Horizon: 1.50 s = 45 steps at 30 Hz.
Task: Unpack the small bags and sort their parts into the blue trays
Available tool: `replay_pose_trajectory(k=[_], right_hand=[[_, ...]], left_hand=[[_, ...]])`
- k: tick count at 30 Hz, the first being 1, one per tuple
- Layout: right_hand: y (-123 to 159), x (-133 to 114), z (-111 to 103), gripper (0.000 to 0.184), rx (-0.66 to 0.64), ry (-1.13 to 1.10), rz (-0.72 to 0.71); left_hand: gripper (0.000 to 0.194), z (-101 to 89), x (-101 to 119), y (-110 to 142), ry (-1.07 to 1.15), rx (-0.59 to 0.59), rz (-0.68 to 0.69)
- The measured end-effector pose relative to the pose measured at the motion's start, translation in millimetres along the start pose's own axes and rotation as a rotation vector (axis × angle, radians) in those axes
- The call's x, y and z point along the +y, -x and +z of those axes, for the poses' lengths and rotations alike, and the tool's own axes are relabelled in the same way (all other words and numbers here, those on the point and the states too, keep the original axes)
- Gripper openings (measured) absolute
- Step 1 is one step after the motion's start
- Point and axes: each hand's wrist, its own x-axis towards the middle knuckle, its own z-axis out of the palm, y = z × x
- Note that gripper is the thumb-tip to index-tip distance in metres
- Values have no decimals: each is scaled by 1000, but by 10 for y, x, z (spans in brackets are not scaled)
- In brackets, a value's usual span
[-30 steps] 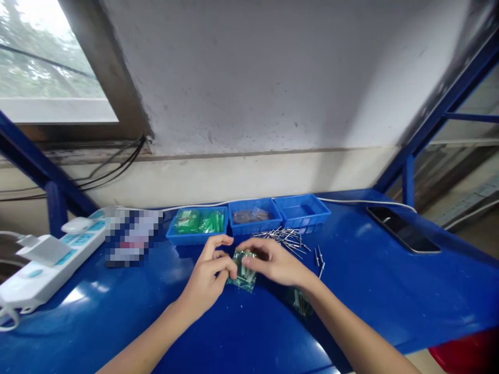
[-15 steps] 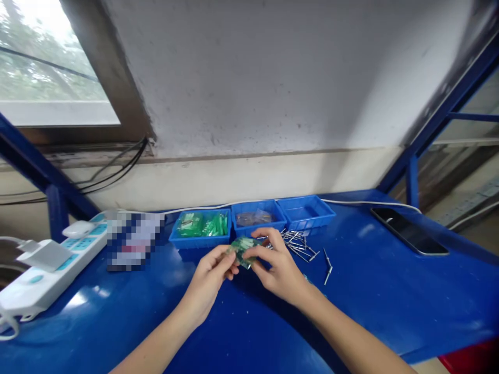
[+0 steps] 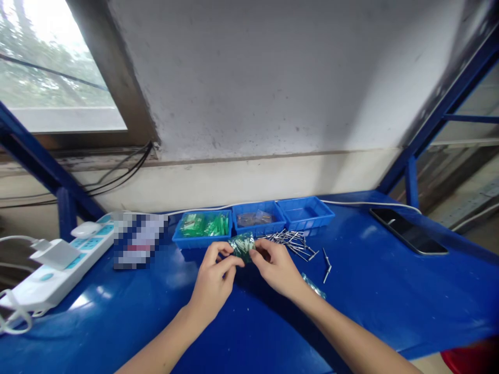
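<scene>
Between both hands, above the blue table (image 3: 163, 322), is a small green see-through plastic bag (image 3: 242, 245) with pale pieces inside. My left hand (image 3: 215, 275) pinches its left side, fingers closed. On its right edge the thumb and fingers of my right hand (image 3: 276, 264) are closed too. Just behind the right hand lies a pile of thin metal rods (image 3: 294, 243), and one jointed metal rod (image 3: 326, 266) rests apart to the right. Partly hidden by my right forearm is another small clear bag (image 3: 313, 285) on the table.
Along the wall stand a blue tray (image 3: 183, 242) of green packets, a blue tray (image 3: 259, 229) of brownish bagged pieces and a third blue tray (image 3: 312, 221). A phone (image 3: 405, 229) lies at right. A power strip (image 3: 54, 275) and a blurred-out packet (image 3: 141, 241) are at left.
The green bag has been turned and spread flatter between my hands. My left fingers have shifted their hold on it. The bag by my right forearm shows more now.
</scene>
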Motion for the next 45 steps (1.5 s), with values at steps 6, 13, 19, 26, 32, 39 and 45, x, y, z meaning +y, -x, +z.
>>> replay_pose_trajectory(k=[6,13,19,26,32,39,45], right_hand=[[-73,-23,-187,11,398,195,-241],[-392,-213,-772,8,1206,330,-450],[-598,-436,-436,4,942,334,-603],[-1123,-396,227,18,76,250,-303],[-1494,-496,538,29,-274,331,-317],[-1122,-369,568,29,-63,477,-470],[-871,-386,456,24,-26,323,-491]], left_hand=[[18,62,194,-29,39,-276,-156],[43,507,842,-15,-119,-484,-48],[16,597,774,-5,15,-505,-129],[7,77,391,58,361,-503,-270],[10,-194,181,94,392,-505,-321],[14,-237,42,65,402,-210,-255],[12,-298,-55,23,372,13,-258]])
